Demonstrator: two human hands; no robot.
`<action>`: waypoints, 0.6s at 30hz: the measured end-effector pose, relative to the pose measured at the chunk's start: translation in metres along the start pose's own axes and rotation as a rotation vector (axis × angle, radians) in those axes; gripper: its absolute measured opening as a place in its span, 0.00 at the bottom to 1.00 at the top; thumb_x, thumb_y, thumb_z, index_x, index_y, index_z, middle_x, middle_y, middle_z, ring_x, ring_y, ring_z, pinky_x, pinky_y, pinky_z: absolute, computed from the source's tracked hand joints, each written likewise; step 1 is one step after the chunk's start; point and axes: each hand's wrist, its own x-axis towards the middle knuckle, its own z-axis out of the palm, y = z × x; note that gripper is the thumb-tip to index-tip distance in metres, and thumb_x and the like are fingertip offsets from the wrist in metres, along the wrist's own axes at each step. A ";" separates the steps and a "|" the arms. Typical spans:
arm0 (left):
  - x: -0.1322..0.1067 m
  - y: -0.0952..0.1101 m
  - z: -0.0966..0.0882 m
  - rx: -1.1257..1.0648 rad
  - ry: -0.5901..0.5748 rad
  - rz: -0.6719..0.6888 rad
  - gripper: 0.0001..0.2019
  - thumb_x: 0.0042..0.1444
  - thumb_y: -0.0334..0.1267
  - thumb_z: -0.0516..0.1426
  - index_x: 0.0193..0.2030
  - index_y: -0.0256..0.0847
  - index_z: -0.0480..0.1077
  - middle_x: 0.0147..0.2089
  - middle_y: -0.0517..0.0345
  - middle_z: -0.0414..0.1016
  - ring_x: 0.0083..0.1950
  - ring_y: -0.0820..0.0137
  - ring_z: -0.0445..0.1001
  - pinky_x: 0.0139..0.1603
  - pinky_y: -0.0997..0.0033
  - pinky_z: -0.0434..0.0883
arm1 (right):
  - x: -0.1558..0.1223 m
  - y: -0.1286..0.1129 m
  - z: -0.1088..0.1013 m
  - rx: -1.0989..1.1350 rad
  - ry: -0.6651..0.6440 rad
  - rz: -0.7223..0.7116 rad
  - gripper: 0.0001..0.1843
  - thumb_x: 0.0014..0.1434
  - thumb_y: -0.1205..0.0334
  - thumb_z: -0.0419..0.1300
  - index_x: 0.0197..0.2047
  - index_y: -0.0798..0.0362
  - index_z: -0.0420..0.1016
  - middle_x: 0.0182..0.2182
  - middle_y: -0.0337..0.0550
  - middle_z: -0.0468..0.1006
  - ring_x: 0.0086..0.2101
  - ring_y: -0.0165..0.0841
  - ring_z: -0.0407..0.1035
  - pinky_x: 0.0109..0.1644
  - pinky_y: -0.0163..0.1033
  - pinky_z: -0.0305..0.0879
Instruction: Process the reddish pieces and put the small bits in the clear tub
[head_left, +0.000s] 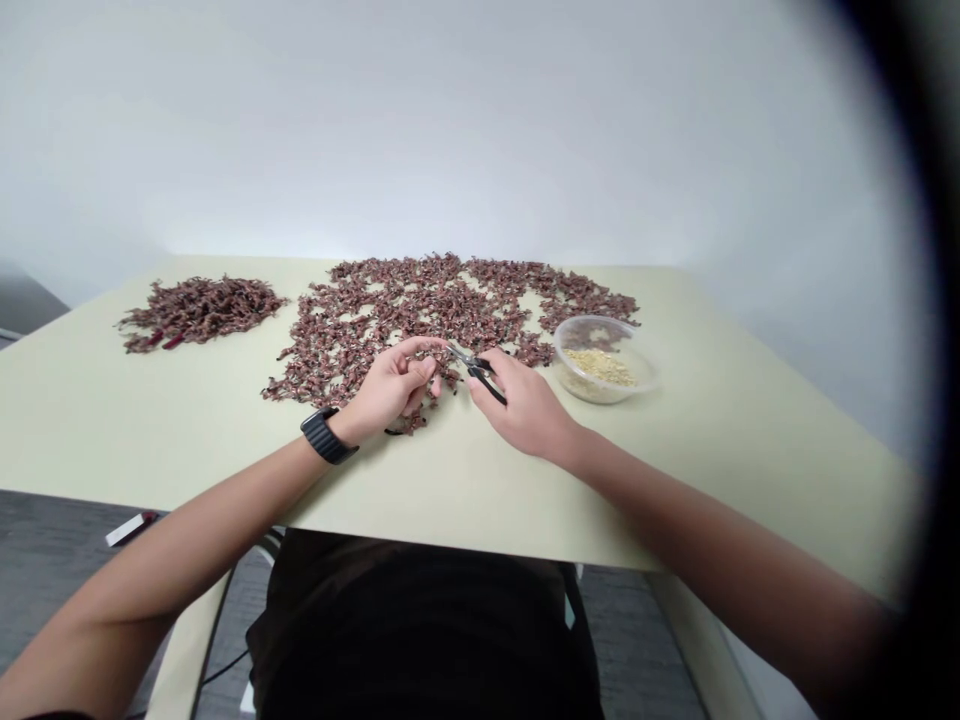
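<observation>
My right hand [525, 405] grips small pliers [477, 366] with black handles and narrow metal jaws, pointing left. Over the near part of a wide spread of small reddish-brown pieces [412, 310], my left hand [394, 385] meets the pliers' tips with its stretched index finger. Its thumb and other fingers are curled together; whatever lies between them is too small to make out. A dark watch [328, 436] is on the left wrist. Just right of my right hand stands a clear plastic tub [594, 395] with pale yellow bits [602, 367] inside.
A denser heap of similar brown pieces [210, 308] lies at the left of the pale table [450, 495], with dark red bits at its near edge. A white wall [450, 130] closes off the back. Below left, a small white object [126, 529] is on the floor.
</observation>
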 end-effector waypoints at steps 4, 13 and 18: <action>0.000 0.004 0.000 -0.171 -0.071 -0.067 0.20 0.64 0.43 0.61 0.60 0.38 0.70 0.28 0.62 0.73 0.14 0.85 0.52 0.17 0.79 0.49 | -0.001 0.002 0.000 -0.063 -0.023 -0.026 0.18 0.71 0.50 0.52 0.57 0.51 0.67 0.47 0.51 0.76 0.45 0.45 0.71 0.47 0.46 0.64; 0.000 0.012 0.000 -0.252 -0.081 -0.132 0.18 0.63 0.40 0.60 0.58 0.35 0.71 0.26 0.65 0.70 0.13 0.85 0.47 0.17 0.77 0.47 | -0.001 0.001 -0.004 -0.070 -0.083 -0.028 0.19 0.71 0.49 0.51 0.59 0.50 0.67 0.50 0.54 0.76 0.48 0.48 0.71 0.52 0.49 0.65; -0.001 0.013 -0.002 -0.243 -0.077 -0.137 0.18 0.63 0.41 0.60 0.57 0.35 0.72 0.25 0.65 0.68 0.14 0.85 0.44 0.17 0.77 0.44 | -0.001 0.004 -0.005 -0.098 -0.087 -0.053 0.21 0.72 0.48 0.51 0.61 0.51 0.66 0.53 0.55 0.75 0.50 0.49 0.71 0.54 0.50 0.65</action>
